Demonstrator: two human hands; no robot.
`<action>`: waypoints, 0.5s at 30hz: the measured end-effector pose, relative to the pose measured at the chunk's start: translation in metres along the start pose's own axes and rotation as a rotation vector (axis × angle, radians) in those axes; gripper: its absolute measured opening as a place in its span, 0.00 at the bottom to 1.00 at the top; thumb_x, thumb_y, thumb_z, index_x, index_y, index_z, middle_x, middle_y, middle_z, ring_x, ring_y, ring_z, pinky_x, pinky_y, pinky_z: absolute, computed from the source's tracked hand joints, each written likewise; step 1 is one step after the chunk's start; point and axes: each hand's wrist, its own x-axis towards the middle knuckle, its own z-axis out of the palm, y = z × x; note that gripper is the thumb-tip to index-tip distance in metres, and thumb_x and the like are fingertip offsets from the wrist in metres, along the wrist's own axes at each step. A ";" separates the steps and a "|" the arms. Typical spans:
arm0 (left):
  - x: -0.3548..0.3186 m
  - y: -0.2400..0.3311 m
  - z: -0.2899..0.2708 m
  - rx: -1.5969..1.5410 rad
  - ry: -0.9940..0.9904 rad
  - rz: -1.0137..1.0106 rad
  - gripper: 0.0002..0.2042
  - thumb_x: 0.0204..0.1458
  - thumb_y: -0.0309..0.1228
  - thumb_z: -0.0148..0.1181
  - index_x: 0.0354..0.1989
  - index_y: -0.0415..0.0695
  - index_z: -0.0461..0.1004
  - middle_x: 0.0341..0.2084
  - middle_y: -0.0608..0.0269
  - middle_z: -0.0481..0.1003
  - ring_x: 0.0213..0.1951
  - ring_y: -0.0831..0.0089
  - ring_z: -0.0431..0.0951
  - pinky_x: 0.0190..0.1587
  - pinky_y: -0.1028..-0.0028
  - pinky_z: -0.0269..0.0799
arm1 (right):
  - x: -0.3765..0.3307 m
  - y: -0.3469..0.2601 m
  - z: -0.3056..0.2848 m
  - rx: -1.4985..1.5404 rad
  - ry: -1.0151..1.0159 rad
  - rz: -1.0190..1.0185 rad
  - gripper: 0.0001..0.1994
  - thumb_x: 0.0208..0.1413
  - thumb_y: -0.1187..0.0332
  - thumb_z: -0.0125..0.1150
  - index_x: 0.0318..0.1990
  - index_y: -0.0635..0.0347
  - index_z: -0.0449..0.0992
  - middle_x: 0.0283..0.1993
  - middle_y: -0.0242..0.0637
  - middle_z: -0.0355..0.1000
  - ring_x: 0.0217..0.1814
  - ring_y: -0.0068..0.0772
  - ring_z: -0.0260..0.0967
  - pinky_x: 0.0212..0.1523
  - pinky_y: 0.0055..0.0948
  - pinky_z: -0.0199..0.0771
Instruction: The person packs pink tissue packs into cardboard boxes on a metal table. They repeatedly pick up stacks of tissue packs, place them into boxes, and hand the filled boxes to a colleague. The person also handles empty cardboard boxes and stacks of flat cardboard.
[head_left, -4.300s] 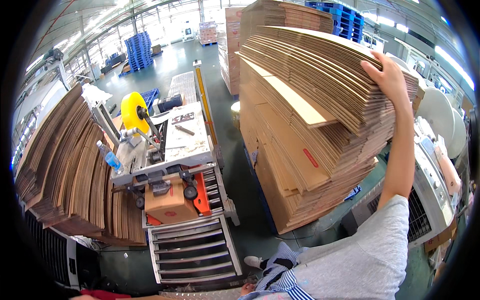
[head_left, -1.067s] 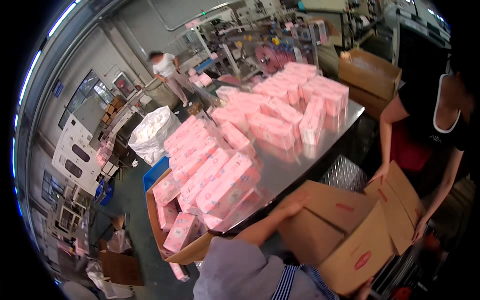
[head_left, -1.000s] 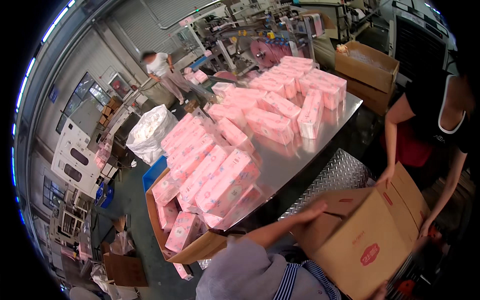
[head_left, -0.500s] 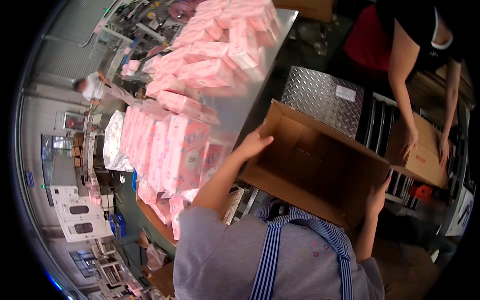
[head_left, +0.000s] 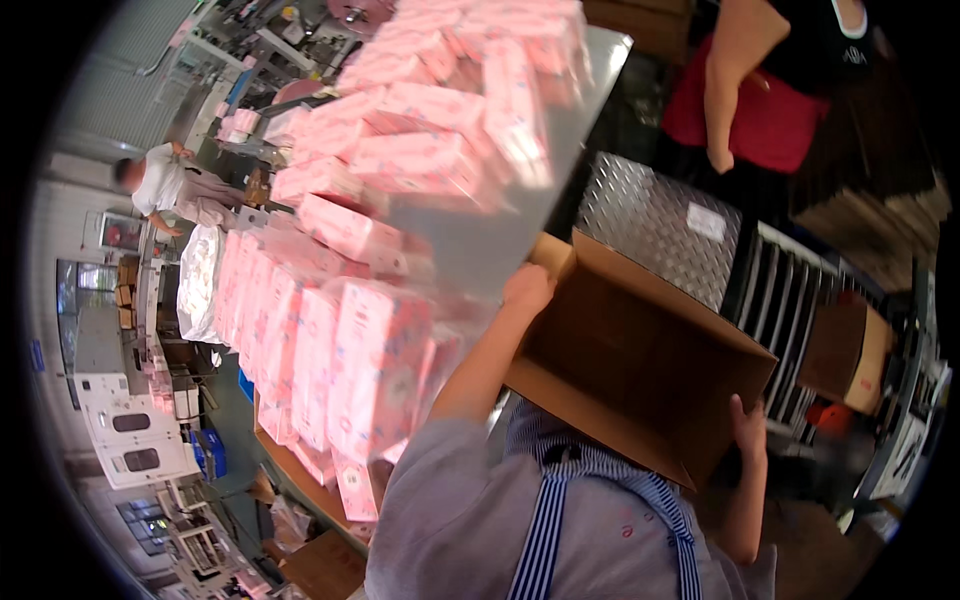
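The open cardboard box (head_left: 640, 360) sits in front of your chest, beside the metal table (head_left: 500, 240) stacked with pink packs (head_left: 360, 370). Your left hand (head_left: 527, 288) grips its upper left flap; your right hand (head_left: 748, 432) clasps its lower right corner.

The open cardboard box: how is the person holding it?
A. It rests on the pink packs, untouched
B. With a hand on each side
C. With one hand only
B: the left hand grips the cardboard box at one side, the right hand at the opposite side.
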 end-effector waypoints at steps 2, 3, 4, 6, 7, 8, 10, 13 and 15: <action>-0.007 -0.012 -0.064 -0.357 0.423 0.012 0.14 0.51 0.36 0.56 0.43 0.42 0.75 0.39 0.49 0.74 0.39 0.57 0.75 0.44 0.61 0.71 | 0.024 -0.119 -0.019 -0.716 0.495 -0.149 0.43 0.46 0.58 0.67 0.66 0.65 0.49 0.64 0.55 0.56 0.65 0.53 0.56 0.60 0.44 0.59; -0.006 -0.022 -0.086 -0.531 0.633 0.017 0.14 0.52 0.36 0.56 0.43 0.42 0.75 0.38 0.49 0.74 0.39 0.57 0.76 0.45 0.62 0.71 | 0.044 -0.198 -0.023 -0.495 0.552 -0.343 0.43 0.41 0.67 0.69 0.66 0.64 0.51 0.64 0.53 0.57 0.66 0.51 0.54 0.62 0.43 0.57; 0.007 -0.039 -0.106 -0.812 0.620 -0.073 0.18 0.53 0.37 0.56 0.49 0.39 0.71 0.43 0.45 0.72 0.45 0.56 0.74 0.50 0.64 0.68 | 0.066 -0.257 -0.001 -0.328 0.542 -0.535 0.39 0.40 0.74 0.67 0.63 0.67 0.55 0.61 0.52 0.59 0.63 0.52 0.57 0.60 0.44 0.59; 0.037 -0.087 -0.102 -1.078 1.019 -0.273 0.24 0.54 0.37 0.56 0.55 0.35 0.64 0.48 0.41 0.68 0.49 0.54 0.71 0.53 0.65 0.65 | 0.100 -0.407 0.054 0.114 0.284 -1.049 0.30 0.41 0.78 0.64 0.56 0.63 0.65 0.58 0.50 0.63 0.61 0.53 0.59 0.59 0.43 0.62; 0.057 -0.103 -0.101 -1.210 1.222 -0.356 0.27 0.54 0.38 0.56 0.58 0.32 0.61 0.51 0.39 0.67 0.52 0.53 0.69 0.55 0.65 0.63 | 0.103 -0.487 0.070 0.114 0.166 -1.245 0.25 0.43 0.77 0.62 0.53 0.62 0.68 0.57 0.52 0.64 0.61 0.55 0.59 0.59 0.43 0.62; 0.076 -0.106 -0.103 -1.200 1.268 -0.351 0.29 0.54 0.37 0.57 0.60 0.31 0.58 0.54 0.39 0.64 0.55 0.54 0.66 0.57 0.66 0.60 | 0.124 -0.541 0.096 0.071 0.206 -1.419 0.21 0.47 0.74 0.59 0.51 0.64 0.70 0.58 0.53 0.63 0.61 0.54 0.59 0.59 0.43 0.61; 0.108 -0.098 -0.104 -1.178 1.371 -0.327 0.34 0.55 0.35 0.57 0.63 0.28 0.50 0.60 0.40 0.58 0.60 0.56 0.61 0.62 0.67 0.53 | 0.199 -0.628 0.158 0.055 0.286 -1.390 0.22 0.58 0.57 0.50 0.53 0.64 0.69 0.57 0.55 0.65 0.59 0.53 0.63 0.58 0.42 0.63; 0.123 -0.089 -0.117 -1.444 1.340 -0.286 0.34 0.54 0.34 0.58 0.63 0.28 0.49 0.60 0.38 0.57 0.61 0.53 0.59 0.64 0.66 0.50 | 0.230 -0.686 0.199 -0.262 -0.117 -0.902 0.31 0.58 0.45 0.46 0.54 0.65 0.67 0.52 0.56 0.69 0.53 0.57 0.67 0.55 0.44 0.65; 0.102 -0.095 -0.114 -1.422 1.393 -0.355 0.35 0.52 0.37 0.60 0.62 0.27 0.52 0.56 0.35 0.61 0.58 0.49 0.64 0.61 0.63 0.56 | 0.203 -0.688 0.208 -0.279 -0.250 -0.985 0.37 0.54 0.38 0.47 0.56 0.66 0.65 0.50 0.55 0.70 0.51 0.58 0.68 0.53 0.45 0.67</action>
